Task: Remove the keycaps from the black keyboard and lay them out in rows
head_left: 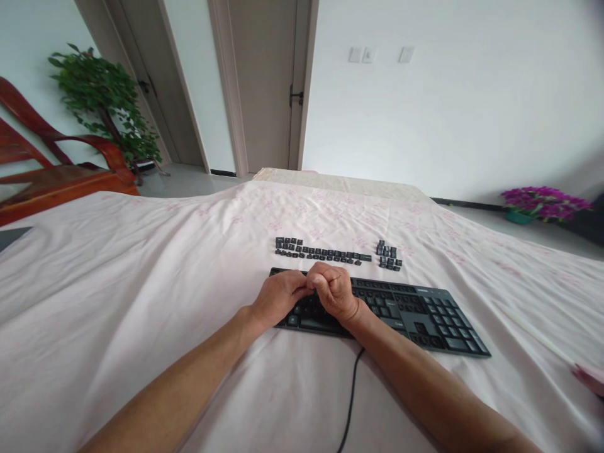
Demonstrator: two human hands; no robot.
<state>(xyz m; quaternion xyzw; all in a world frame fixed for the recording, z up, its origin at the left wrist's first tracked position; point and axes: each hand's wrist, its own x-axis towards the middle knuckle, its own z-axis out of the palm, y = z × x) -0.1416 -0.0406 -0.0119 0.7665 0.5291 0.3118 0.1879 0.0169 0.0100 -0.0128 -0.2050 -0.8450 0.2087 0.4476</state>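
Note:
A black keyboard (401, 309) lies at a slant on the pink floral cloth, with keycaps gone from parts of it, including around the arrow keys. Over its left half, my left hand (279, 296) is closed in a pinch, its fingertips meeting my other hand. My right hand (334, 290) is curled like a fist above the keys, touching the left one. Whatever the fingers hold, if anything, is hidden. Just beyond the keyboard, loose black keycaps (325, 253) lie in rows. A smaller cluster of keycaps (387, 253) sits to their right.
A black cable (352, 396) runs from the keyboard's near edge toward me. The pink cloth (189, 302) has folds. Farther off are a wooden chair (61, 182), a leafy plant (101, 94), a door (264, 88) and purple flowers (545, 202).

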